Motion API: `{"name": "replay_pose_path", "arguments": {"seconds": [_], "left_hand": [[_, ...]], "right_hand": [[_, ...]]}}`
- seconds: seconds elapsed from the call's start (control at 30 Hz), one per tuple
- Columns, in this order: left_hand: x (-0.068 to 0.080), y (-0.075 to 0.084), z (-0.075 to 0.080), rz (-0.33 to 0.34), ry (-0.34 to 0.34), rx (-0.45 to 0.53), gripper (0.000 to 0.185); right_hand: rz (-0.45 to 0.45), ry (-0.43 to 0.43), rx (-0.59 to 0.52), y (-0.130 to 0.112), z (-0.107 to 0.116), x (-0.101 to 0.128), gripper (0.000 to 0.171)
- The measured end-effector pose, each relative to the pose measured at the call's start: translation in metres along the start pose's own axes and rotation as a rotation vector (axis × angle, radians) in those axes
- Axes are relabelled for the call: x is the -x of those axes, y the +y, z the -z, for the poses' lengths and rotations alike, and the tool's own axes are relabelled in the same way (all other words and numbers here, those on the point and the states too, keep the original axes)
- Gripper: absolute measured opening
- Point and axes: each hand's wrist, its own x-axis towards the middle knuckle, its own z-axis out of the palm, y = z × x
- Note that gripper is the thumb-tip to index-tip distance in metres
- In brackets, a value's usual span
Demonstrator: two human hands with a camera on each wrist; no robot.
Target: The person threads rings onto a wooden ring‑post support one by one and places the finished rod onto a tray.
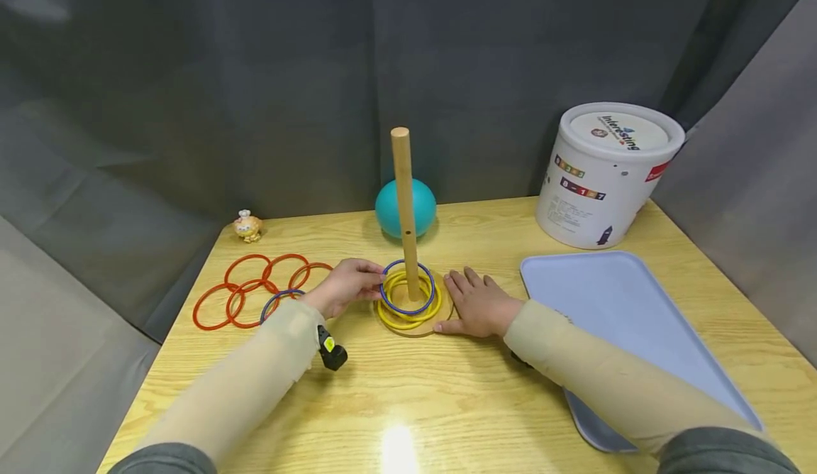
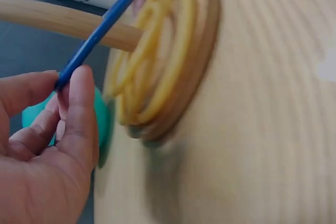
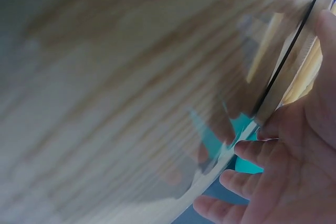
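My left hand point(image 1: 345, 286) pinches a blue ring point(image 2: 97, 38) between thumb and fingers. That ring encircles the upright wooden peg point(image 1: 404, 190), low down and above several yellow rings point(image 2: 184, 51). In the left wrist view the blue ring is tilted and apart from the yellow ones. The yellow rings lie overlapping around the peg's foot on a round wooden base point(image 2: 210, 30). My right hand point(image 1: 477, 305) rests with straight, spread fingers at the base's right edge. Its palm side and fingertips show close up in the right wrist view, and it holds nothing.
Several red rings point(image 1: 194, 312) and another blue ring point(image 1: 281, 292) lie overlapping at the left. A small figurine point(image 1: 247, 226) stands at the back left. Behind the peg is a teal ball point(image 1: 424, 208). A white bucket point(image 1: 574, 208) and a pale blue tray point(image 1: 587, 304) are at the right.
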Motion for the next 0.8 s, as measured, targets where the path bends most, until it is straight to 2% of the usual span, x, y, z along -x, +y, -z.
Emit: {"name": "replay_pose_path", "arguments": {"seconds": [0.2,0.4,0.57,0.8], "left_hand": [[0.001,-0.014,0.003,0.035,-0.001,0.013,0.031],[0.014,-0.007,0.019,-0.021,0.031,0.044,0.037],[0.03,-0.001,0.048,-0.081,0.093,0.079,0.039],[0.053,-0.004,0.1,-0.182,0.096,0.134,0.042]], "right_hand": [[0.01,0.005,0.001,0.004,-0.005,-0.002,0.103],[0.015,0.022,0.017,0.009,-0.008,-0.004,0.106],[0.014,0.015,0.024,0.007,-0.006,-0.005,0.104],[0.008,0.011,0.027,0.004,-0.003,-0.003,0.106]]}}
